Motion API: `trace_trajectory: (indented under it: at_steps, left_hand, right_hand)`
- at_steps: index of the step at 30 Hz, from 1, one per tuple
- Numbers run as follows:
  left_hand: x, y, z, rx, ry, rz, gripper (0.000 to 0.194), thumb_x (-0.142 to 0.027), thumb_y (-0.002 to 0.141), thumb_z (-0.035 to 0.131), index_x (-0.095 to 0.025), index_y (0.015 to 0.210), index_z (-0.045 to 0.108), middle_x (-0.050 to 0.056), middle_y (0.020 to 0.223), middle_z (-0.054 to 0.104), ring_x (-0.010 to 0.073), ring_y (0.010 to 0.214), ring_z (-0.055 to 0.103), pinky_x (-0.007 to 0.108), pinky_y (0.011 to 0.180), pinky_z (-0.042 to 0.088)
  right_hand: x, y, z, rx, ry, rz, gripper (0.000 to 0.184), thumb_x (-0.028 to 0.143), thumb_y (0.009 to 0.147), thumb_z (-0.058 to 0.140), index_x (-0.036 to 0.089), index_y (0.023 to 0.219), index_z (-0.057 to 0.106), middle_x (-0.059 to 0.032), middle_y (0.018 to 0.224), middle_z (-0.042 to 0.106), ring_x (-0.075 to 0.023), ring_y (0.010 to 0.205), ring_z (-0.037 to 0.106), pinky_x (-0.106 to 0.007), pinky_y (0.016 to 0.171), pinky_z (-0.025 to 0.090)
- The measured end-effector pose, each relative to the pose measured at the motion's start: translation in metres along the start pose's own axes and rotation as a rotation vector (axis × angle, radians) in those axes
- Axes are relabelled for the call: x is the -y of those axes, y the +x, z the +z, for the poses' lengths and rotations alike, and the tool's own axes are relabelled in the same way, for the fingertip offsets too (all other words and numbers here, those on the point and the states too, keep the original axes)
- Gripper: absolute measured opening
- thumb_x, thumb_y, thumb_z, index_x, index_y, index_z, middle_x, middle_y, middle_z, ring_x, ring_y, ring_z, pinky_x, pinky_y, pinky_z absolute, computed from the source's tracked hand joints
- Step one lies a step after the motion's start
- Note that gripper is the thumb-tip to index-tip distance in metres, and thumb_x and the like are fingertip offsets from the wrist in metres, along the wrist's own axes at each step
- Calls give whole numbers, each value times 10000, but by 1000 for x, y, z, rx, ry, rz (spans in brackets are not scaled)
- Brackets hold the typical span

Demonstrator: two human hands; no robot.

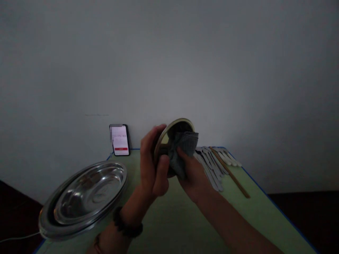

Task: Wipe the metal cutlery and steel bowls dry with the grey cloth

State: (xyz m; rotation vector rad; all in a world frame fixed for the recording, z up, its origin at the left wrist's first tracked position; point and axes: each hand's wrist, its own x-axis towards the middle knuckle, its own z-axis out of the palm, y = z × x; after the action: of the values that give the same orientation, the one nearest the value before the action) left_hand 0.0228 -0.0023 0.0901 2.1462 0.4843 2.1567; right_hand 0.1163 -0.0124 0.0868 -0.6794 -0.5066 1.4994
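Note:
Above the table, my left hand (151, 164) is wrapped around a round, shiny metal bowl (165, 139), tipped on its side with its opening towards the right. The thumb lies over the near rim and the other fingers are behind it. My right hand (193, 174) grips a bunched grey cloth (182, 150) with a checked weave, pressed against the inside of the bowl. Cloth and fingers hide much of the bowl's inside.
Two nested steel basins (91, 194) stand at the left. A phone (121, 140) with a lit screen leans on the wall (169, 63). Rows of metal cutlery (212, 171), wooden chopsticks (233, 176) and white spoons (229, 158) lie on the right of the green table (172, 225).

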Motion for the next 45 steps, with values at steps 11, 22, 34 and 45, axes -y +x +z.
trace_trajectory:
  at_steps: [11,22,34,45]
  left_hand:
    - [2,28,-27,266,-367,-449,423,-340,876,448,-216,1278,489,59,1351,505,272,1290,386,442,1110,250]
    - [-18,32,-20,572,-91,-371,343,-217,920,428,-221,1253,511,89,1255,538,222,1117,519,387,975,413]
    - [-14,33,-28,661,9,-580,282,-330,921,408,-196,1082,597,65,937,628,218,877,582,381,794,485]
    - [-27,40,-24,312,14,-450,275,-300,900,454,-221,1098,627,52,1045,634,232,966,581,395,899,453]
  right_hand:
    - [46,18,-29,130,-848,-452,312,259,681,651,177,981,641,-64,917,697,-218,847,635,-387,792,483]
    - [67,3,-26,53,-1256,-845,538,328,741,632,209,1220,419,-71,980,628,-211,798,611,-385,722,491]
    - [59,4,-25,408,-1540,-965,304,193,872,447,171,1174,469,-110,1109,554,-201,1048,535,-383,935,428]
    - [55,6,-22,40,-1202,-901,202,381,842,503,197,908,552,-30,786,633,-178,715,565,-302,639,418]
